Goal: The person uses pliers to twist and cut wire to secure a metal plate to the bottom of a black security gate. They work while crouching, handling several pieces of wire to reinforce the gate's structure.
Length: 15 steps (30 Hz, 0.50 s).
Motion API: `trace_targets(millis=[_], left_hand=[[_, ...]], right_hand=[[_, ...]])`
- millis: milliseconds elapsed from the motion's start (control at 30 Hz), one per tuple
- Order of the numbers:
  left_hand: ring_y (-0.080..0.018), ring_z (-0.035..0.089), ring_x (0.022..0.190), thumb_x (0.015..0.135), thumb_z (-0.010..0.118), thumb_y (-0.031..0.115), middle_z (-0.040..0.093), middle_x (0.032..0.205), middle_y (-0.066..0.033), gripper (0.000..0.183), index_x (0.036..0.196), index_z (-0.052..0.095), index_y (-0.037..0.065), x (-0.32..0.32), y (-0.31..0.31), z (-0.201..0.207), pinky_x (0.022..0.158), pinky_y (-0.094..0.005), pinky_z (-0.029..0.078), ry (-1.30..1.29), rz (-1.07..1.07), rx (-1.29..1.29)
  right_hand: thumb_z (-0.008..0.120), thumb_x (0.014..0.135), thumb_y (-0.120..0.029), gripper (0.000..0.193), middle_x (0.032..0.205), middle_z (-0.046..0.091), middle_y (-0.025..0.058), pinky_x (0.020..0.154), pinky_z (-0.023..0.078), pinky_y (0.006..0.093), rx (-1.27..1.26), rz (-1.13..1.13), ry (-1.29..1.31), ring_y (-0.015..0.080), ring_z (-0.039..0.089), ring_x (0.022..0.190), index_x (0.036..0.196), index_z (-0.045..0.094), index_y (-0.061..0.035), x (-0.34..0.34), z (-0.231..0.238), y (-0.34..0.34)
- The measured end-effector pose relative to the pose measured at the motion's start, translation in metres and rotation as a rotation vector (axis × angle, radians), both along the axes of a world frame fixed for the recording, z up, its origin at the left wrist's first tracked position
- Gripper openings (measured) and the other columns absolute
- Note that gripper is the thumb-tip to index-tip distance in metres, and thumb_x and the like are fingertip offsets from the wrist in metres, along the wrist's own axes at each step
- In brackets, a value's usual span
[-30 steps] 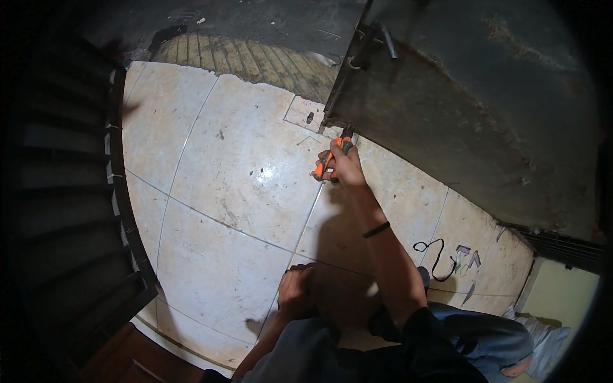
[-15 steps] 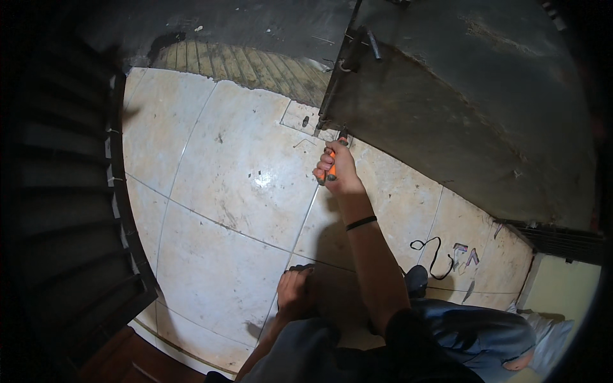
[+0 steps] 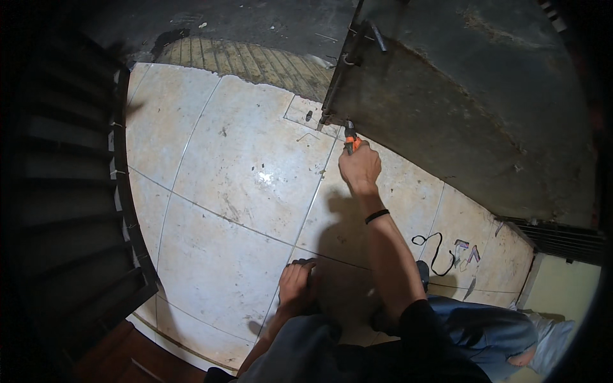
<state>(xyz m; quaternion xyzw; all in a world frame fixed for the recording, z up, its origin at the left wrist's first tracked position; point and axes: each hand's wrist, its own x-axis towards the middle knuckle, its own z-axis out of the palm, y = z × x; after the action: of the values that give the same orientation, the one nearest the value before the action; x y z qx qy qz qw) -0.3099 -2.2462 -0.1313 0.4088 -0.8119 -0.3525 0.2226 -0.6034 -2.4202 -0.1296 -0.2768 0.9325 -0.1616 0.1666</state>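
Observation:
My right hand [image 3: 361,167] is closed around a pair of orange-handled pliers [image 3: 351,137]. Their dark jaws point away from me, at the bottom edge of the dark metal door [image 3: 434,115], near its lower corner; whether they grip anything there is too small to tell. My left hand [image 3: 295,284] stays low by my leg, fingers curled over beside something dark that I cannot make out. A small dark piece [image 3: 309,115] lies on the tile near the door corner, with a thin bent wire [image 3: 308,136] close by.
Dark slatted bars [image 3: 70,185] run along the left. A black cord [image 3: 440,255] and small coloured pieces [image 3: 466,249] lie on the tiled floor [image 3: 242,159] at the right. Beyond the tiles is a ridged concrete strip [image 3: 249,60]. A bent metal handle [image 3: 377,36] sticks out from the door.
My right hand has shifted slightly right and turned over, so its back now faces up and covers most of the plier handles. The left hand has barely moved.

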Motion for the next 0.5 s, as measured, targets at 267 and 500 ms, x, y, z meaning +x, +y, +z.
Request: trace_targets(millis=[267,500], left_hand=[[-0.0335,0.065,0.089,0.081,0.077,0.011,0.068,0.096,-0.0147,0.031,0.109,0.066,0.002,0.000,0.001,0.004,0.078,-0.0423,0.051,0.046,0.019,-0.078],[-0.0322,0.064,0.086,0.078,0.079,0.008,0.067,0.092,-0.0124,0.035,0.110,0.067,0.004,0.001,0.007,-0.002,0.076,-0.0416,0.050,0.090,0.027,-0.141]], right_hand=[[0.078,0.082,-0.023,0.036,0.089,0.074,0.0224,0.074,0.061,0.0456,0.032,0.237,0.331,0.0379,0.075,0.083,0.103,0.062,0.0019,-0.019,0.004,0.011],[0.078,0.083,-0.024,0.030,0.087,0.073,0.0145,0.068,0.062,0.0402,0.105,0.389,0.514,0.0302,0.076,0.081,0.099,0.062,-0.0040,-0.033,0.001,0.007]])
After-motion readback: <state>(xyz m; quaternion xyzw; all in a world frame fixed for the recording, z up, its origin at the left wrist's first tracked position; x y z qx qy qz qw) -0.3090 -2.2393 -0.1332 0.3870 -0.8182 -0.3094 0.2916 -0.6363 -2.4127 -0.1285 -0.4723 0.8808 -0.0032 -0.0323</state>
